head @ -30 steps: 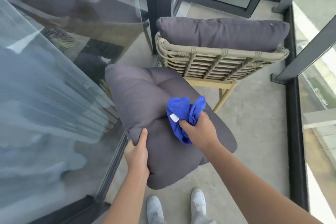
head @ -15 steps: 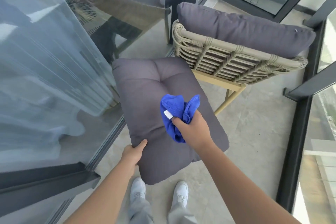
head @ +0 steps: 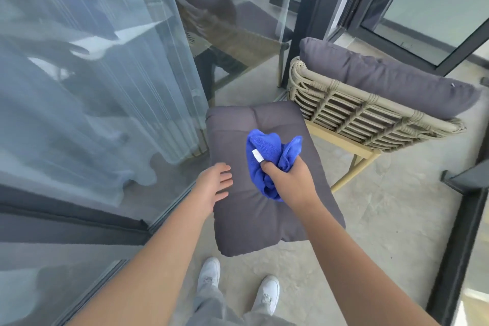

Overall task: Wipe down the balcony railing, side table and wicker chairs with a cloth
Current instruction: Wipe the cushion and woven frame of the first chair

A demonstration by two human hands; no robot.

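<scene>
**Cloth bunched over a loose seat cushion**

The blue cloth (head: pixel 267 159) is gathered into a wad and gripped in the right hand (head: pixel 292 182), whose fingers are curled round its lower folds; a white tag shows on the side nearest the thumb. Bunched like this, the cloth is kept compact and ready to be pressed onto a surface rather than left trailing. It is held over the middle of a grey cushion (head: pixel 254 193), and whether the cloth's underside actually touches the fabric cannot be told.

The left hand (head: pixel 214 185) is spread open, fingers straight and relaxed, at the cushion's left edge and gripping nothing (it may just be touching the edge, though contact is not certain). What supports the cushion is hidden beneath it; it sits out in front of the person, probably taken off a chair so that the woven frame can be reached.

Just beyond the cushion's far right corner stands the wicker chair (head: pixel 352 111), seen from behind, with a second grey cushion (head: pixel 383 74) leaning along its backrest. The chair's rope weave is exposed on this side, which suits a wipe with the cloth as a likely next step. Glass doors (head: pixel 92 87) run along the left, and white shoes (head: pixel 209 272) are seen on the concrete floor (head: pixel 383 206) below.
</scene>
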